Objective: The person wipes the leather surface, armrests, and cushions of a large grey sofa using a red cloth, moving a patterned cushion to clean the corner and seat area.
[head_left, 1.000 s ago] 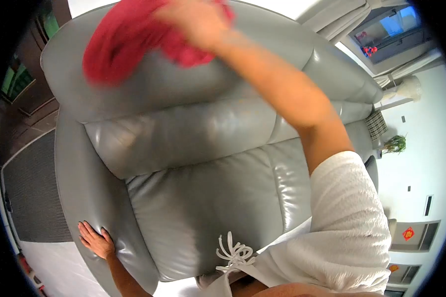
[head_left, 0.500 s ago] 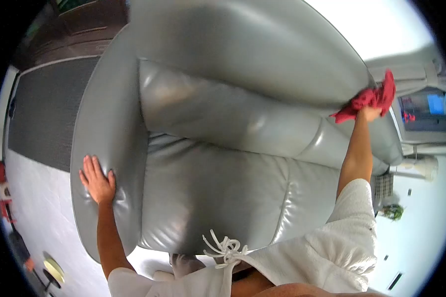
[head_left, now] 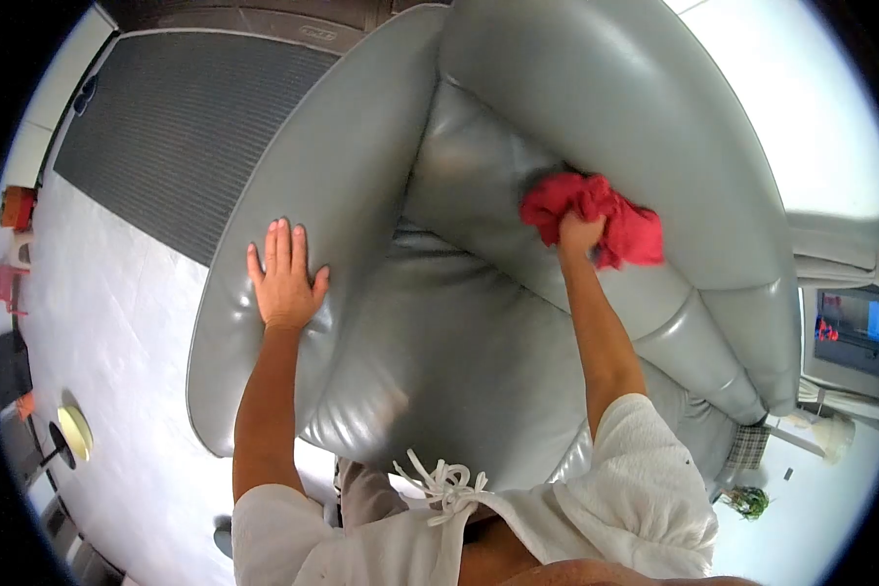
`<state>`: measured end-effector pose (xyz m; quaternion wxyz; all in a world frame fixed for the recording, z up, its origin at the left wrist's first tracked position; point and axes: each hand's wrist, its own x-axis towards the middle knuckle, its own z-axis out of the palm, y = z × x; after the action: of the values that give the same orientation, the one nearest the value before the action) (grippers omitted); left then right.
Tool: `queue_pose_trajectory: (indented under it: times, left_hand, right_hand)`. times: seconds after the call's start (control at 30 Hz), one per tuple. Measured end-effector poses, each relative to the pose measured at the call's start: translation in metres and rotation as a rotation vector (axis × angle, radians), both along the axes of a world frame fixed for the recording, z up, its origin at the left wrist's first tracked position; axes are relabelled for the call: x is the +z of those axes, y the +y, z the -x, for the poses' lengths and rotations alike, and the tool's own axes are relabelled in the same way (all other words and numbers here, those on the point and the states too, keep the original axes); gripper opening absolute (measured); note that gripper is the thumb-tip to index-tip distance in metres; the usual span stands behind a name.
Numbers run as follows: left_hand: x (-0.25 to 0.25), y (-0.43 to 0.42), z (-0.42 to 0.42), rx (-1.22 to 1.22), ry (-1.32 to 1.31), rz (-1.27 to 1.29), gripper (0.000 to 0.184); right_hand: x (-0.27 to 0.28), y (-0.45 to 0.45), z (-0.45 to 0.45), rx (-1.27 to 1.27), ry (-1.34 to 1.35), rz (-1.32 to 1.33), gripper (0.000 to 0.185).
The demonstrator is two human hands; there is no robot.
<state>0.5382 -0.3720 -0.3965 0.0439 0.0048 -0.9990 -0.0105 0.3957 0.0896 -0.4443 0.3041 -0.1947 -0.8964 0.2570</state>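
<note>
A grey leather sofa (head_left: 469, 332) fills the middle of the head view. My left hand (head_left: 288, 278) lies flat on its left armrest (head_left: 352, 166), fingers stretched out and holding nothing. In my right hand (head_left: 583, 232) is a bunched red cloth (head_left: 635, 234), touching the lower part of the backrest. The fingers are closed round the cloth and partly hidden by it. One end of the cloth hangs loose to the right of the hand.
A dark ribbed mat (head_left: 195, 127) lies on the pale floor (head_left: 137, 322) left of the sofa. A yellow round thing (head_left: 74, 433) stands at the lower left. On the far right are a checked cushion (head_left: 748, 447) and a green plant (head_left: 748, 502).
My right hand has moved left along the backrest with the red cloth, from its far right toward the armrest side. The view has turned; my left hand stays on the armrest.
</note>
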Motion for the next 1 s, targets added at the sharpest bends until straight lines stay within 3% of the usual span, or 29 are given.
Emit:
queue_pose_trajectory:
  times: [0.03,0.1,0.17,0.23,0.3,0.37,0.43,0.53,0.63,0.7,0.77,0.9,1.0]
  left_hand:
    - [-0.002,-0.002,0.0,-0.009,0.028,-0.022,0.07]
    - [0.0,-0.003,0.0,-0.012,0.007,-0.03,0.07]
    - [0.004,-0.004,0.001,-0.003,-0.006,-0.052,0.069]
    - [0.002,-0.005,-0.001,-0.002,-0.016,-0.095,0.07]
    - [-0.001,-0.006,-0.001,0.0,-0.015,-0.122,0.071]
    - [-0.003,-0.007,-0.001,0.001,-0.006,-0.136,0.071]
    - [-0.006,-0.011,-0.001,-0.011,0.036,-0.155,0.071]
    - [-0.006,-0.011,-0.005,-0.034,0.084,-0.205,0.07]
    - [-0.012,-0.016,-0.008,-0.058,0.15,-0.259,0.069]
    - [-0.002,-0.015,-0.005,-0.06,0.221,-0.308,0.064]
    - [0.006,-0.018,-0.008,-0.06,0.313,-0.36,0.054]
    - [0.003,-0.068,-0.031,0.026,0.209,-1.1,0.022]
    - [0.029,-0.116,-0.105,-0.052,0.246,-0.722,0.023]
  right_hand:
    - [-0.004,-0.021,0.011,0.191,0.12,-0.047,0.036]
    - [0.003,-0.07,0.031,0.377,0.131,0.149,0.038]
    - [0.02,-0.117,0.052,0.698,0.164,0.078,0.042]
    - [0.032,-0.174,0.07,0.904,0.038,0.256,0.05]
    - [0.021,-0.219,0.104,0.804,-0.139,-0.245,0.058]
    - [0.023,-0.262,0.128,0.737,-0.049,-0.327,0.061]
    - [0.063,-0.282,0.126,0.775,-0.361,-0.318,0.064]
    - [0.051,-0.269,0.144,0.938,-0.299,-0.391,0.059]
    - [0.047,-0.289,0.097,0.895,-0.361,-0.601,0.056]
    - [0.081,-0.33,0.034,0.943,-0.371,-0.681,0.049]
    - [0.084,-0.364,-0.02,1.038,-0.28,-0.636,0.044]
    - [0.077,-0.407,-0.092,1.04,-0.17,-0.49,0.032]
    - [0.087,-0.427,-0.14,1.08,-0.192,-0.41,0.029]
